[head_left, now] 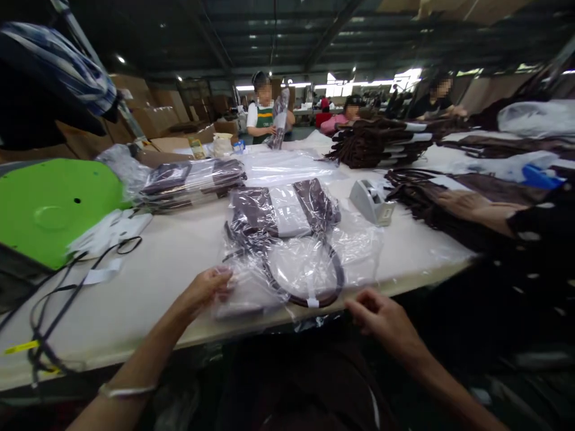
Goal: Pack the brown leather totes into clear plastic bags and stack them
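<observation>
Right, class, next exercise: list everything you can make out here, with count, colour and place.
Bundle: one, dark brown with white band, table centre, in clear plastic
Looped cord: one, dark, on the bundle's near side
Tape dispenser: one, grey, right of bundle
Bagged goods: dark brown, uncounted, left of bundle
Stacked goods: dark brown, uncounted, back right
Green object: one, left
Straps: several, dark, near left
Boxes: several, brown, back left
Table: one, whitish, centre
Co-workers: at least four, mixed clothing, behind and right
Left hand: one, bare, at the plastic's left edge
Right hand: one, bare, near table edge
</observation>
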A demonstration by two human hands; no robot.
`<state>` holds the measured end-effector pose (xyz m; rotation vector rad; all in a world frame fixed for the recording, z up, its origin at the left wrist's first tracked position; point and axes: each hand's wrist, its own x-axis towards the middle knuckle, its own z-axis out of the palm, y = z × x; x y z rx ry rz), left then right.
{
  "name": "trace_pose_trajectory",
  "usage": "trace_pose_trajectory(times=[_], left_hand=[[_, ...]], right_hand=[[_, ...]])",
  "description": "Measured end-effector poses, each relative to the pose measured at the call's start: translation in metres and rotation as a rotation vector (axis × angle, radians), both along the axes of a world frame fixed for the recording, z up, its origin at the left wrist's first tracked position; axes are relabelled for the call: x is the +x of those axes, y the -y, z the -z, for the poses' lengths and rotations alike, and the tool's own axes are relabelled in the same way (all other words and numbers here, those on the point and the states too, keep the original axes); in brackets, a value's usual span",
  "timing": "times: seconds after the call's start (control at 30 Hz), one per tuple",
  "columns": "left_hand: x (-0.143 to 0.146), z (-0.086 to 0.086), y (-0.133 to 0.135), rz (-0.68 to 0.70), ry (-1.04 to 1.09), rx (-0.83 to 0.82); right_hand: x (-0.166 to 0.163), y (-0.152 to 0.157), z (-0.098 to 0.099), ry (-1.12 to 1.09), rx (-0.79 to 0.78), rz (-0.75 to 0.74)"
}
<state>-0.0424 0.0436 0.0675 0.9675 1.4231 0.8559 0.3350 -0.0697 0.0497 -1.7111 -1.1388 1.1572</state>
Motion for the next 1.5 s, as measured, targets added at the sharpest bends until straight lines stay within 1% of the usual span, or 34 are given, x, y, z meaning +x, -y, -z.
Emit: trace_pose_trajectory(times=[0.03, 0.07, 0.1, 0.13, 0.23, 0.33, 0.43, 0.5, 0.57, 0.6, 0.67, 0.7, 0.73, 0.77, 0.83, 0.9, 0.93, 1.0, 1.07, 1.13, 1.2, 1.27, 1.33, 1.4, 1.5], left_hand=[[-0.001, 0.002, 0.010, 0.044, -0.025, -0.005], [-0.001, 0.003, 0.019, 0.062, -0.049, 0.007], [0.001, 0.004, 0.026, 0.050, -0.063, 0.029], [0.003, 0.004, 0.032, 0.025, -0.060, 0.049], [0.014, 0.002, 0.043, -0.075, 0.011, 0.073], [0.022, 0.001, 0.050, -0.137, 0.008, 0.087], [0.019, 0.006, 0.056, -0.198, -0.085, 0.146], [0.012, 0.011, 0.059, -0.241, -0.170, 0.203], [0.003, 0.017, 0.061, -0.252, -0.260, 0.225], [0.000, 0.019, 0.062, -0.242, -0.300, 0.223], [-0.005, 0.025, 0.064, -0.212, -0.367, 0.206], [-0.006, 0.027, 0.066, -0.195, -0.382, 0.203], [-0.006, 0.029, 0.068, -0.184, -0.387, 0.206], [-0.006, 0.030, 0.070, -0.172, -0.383, 0.210], [-0.005, 0.031, 0.075, -0.158, -0.357, 0.209], [-0.006, 0.031, 0.083, -0.146, -0.320, 0.184], [-0.007, 0.032, 0.088, -0.145, -0.298, 0.162], [-0.005, 0.035, 0.101, -0.159, -0.222, 0.096], [0.003, 0.043, 0.114, -0.198, -0.078, 0.015], [0.018, 0.052, 0.125, -0.221, 0.107, -0.042], [0.038, 0.061, 0.131, -0.167, 0.275, -0.066], [0.059, 0.067, 0.133, -0.071, 0.395, -0.052], [0.078, 0.069, 0.132, -0.006, 0.458, -0.026], [0.095, 0.069, 0.128, 0.029, 0.482, -0.009], [0.118, 0.069, 0.121, 0.094, 0.529, -0.013]], right_hand=[[0.016, -0.007, -0.001, 0.068, 0.066, 0.129], [0.029, -0.015, -0.002, 0.070, 0.120, 0.232], [0.037, -0.024, -0.003, 0.024, 0.157, 0.305], [0.041, -0.032, -0.006, -0.051, 0.191, 0.346], [0.033, -0.054, -0.021, -0.262, 0.312, 0.352], [0.023, -0.078, -0.041, -0.365, 0.434, 0.401], [0.036, -0.096, -0.055, -0.358, 0.499, 0.512], [0.056, -0.097, -0.055, -0.265, 0.550, 0.607], [0.082, -0.086, -0.047, -0.066, 0.584, 0.652], [0.095, -0.076, -0.039, 0.087, 0.579, 0.643], [0.119, -0.055, -0.017, 0.430, 0.478, 0.547], [0.130, -0.044, -0.003, 0.571, 0.397, 0.481], [0.139, -0.033, 0.011, 0.653, 0.318, 0.403], [0.146, -0.024, 0.025, 0.685, 0.243, 0.331], [0.158, -0.009, 0.049, 0.648, 0.133, 0.252], [0.165, 0.002, 0.063, 0.596, 0.065, 0.237], [0.165, 0.006, 0.066, 0.583, 0.019, 0.219], [0.155, 0.016, 0.064, 0.551, -0.102, 0.122], [0.128, 0.025, 0.057, 0.461, -0.190, -0.019], [0.085, 0.031, 0.051, 0.288, -0.182, -0.128], [0.035, 0.031, 0.049, 0.031, -0.226, -0.223], [-0.007, 0.024, 0.049, -0.232, -0.260, -0.207], [-0.035, 0.012, 0.049, -0.459, -0.254, -0.125], [-0.048, 0.001, 0.048, -0.599, -0.234, -0.038], [-0.053, -0.006, 0.043, -0.641, -0.212, 0.037]])
